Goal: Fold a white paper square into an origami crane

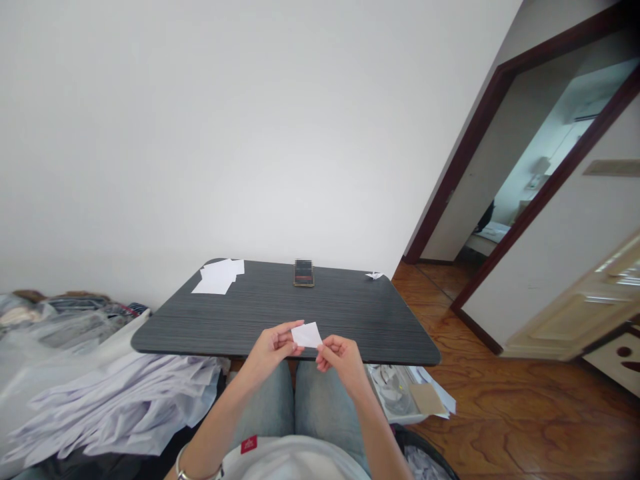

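Note:
A small piece of white paper [307,335] is held up near the front edge of the dark table [260,300]. My left hand [274,347] pinches its left side between thumb and fingers. At its lower right corner, my right hand [340,355] grips it between thumb and forefinger. Whether the paper is folded, I cannot tell for sure. Several white paper sheets [218,276] lie overlapping at the table's back left. A small folded paper shape [374,275] rests at the back right corner.
A phone [303,273] lies at the table's back middle, by the white wall [300,133]. White cloth [125,407] is heaped at the left. Below the table's right side stands a white bin [395,393] with papers. A doorway opens at the right.

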{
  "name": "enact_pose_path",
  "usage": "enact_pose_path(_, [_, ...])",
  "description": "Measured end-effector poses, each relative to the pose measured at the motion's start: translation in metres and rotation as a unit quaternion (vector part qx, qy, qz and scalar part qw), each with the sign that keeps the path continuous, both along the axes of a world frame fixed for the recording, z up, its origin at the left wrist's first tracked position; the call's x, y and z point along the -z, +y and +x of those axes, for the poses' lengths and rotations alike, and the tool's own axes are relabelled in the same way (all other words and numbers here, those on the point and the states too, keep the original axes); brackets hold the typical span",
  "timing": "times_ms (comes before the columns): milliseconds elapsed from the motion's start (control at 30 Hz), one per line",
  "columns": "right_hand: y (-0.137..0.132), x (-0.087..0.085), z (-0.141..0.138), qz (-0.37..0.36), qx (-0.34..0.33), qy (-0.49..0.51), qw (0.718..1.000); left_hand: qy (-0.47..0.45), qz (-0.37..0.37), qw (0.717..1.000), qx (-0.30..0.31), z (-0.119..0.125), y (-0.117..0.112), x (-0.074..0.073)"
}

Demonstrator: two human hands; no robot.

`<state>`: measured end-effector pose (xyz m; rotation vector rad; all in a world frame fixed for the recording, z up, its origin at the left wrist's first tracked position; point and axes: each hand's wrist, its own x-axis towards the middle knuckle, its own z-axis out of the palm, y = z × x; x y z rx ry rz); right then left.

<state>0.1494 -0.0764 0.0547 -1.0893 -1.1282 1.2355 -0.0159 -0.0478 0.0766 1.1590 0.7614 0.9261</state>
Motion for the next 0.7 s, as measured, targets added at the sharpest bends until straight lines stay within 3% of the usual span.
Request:
enact_pose_path(233, [-0.001,-0.002,0.003,-0.005,-0.005,0.003,1.0,0.014,0.019,1.0,0.01,-0.004,0.0,0.0])
enact_pose_path(433, [-0.001,-0.003,0.003,0.006,-0.017,-0.009,1.0,0.072,0.146,0.984,-0.072,0.0,0.002,0.008])
enact_pose_path(700, [-0.002,-0.004,-0.002,0.013,-0.048,-0.028,0.998,0.088,0.142,0.986,-0.023,0.011,-0.001,0.011])
